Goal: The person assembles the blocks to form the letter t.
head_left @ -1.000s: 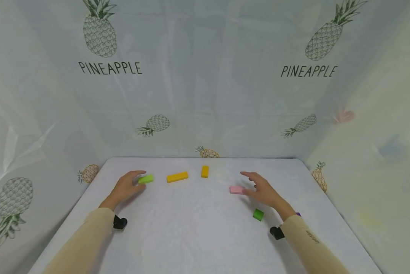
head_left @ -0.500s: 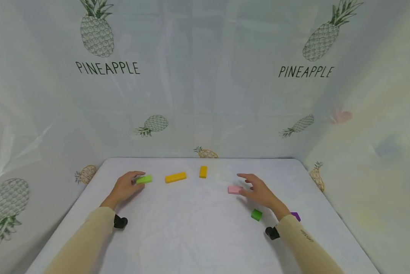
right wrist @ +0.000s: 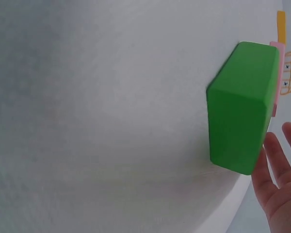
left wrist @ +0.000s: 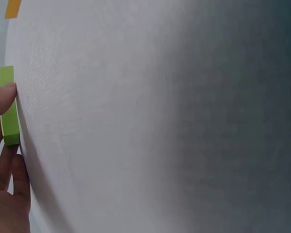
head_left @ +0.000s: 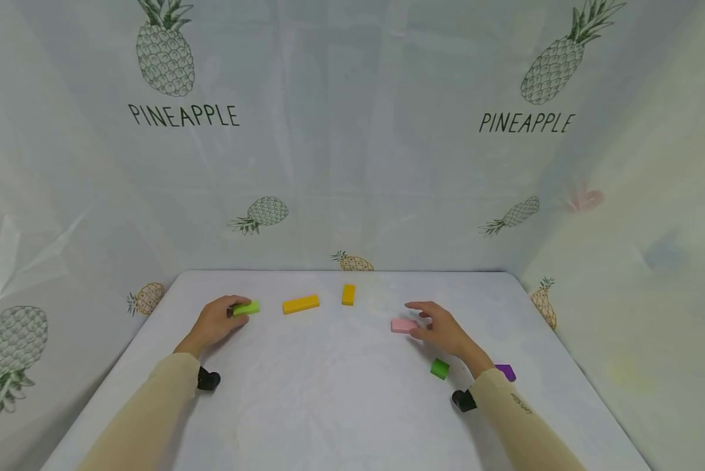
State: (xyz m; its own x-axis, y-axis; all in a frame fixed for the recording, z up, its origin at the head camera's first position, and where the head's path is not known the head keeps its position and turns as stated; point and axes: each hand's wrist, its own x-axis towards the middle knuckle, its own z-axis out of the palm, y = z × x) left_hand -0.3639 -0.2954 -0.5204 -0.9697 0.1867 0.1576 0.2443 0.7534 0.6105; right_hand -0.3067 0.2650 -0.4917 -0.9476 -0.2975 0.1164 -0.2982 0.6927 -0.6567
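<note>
At the back left of the table, my left hand has its thumb and fingers around a light green block. In the left wrist view the thumb tip overlaps that block, with fingers on its other side. My right hand is spread over the right end of a pink block. Its thumb is close to the near side, and its index finger reaches out beyond the far side. Whether the thumb touches the pink block cannot be told.
A long yellow block and a short yellow block lie at the back. Nearer me, a green block sits below my right hand. A purple block is partly hidden by my right forearm. Cloth with printed pineapples hangs behind the white table.
My left fingers have closed in around the light green block. My right index finger has come slightly lower and nearer to the thumb. The head view has shifted a little.
</note>
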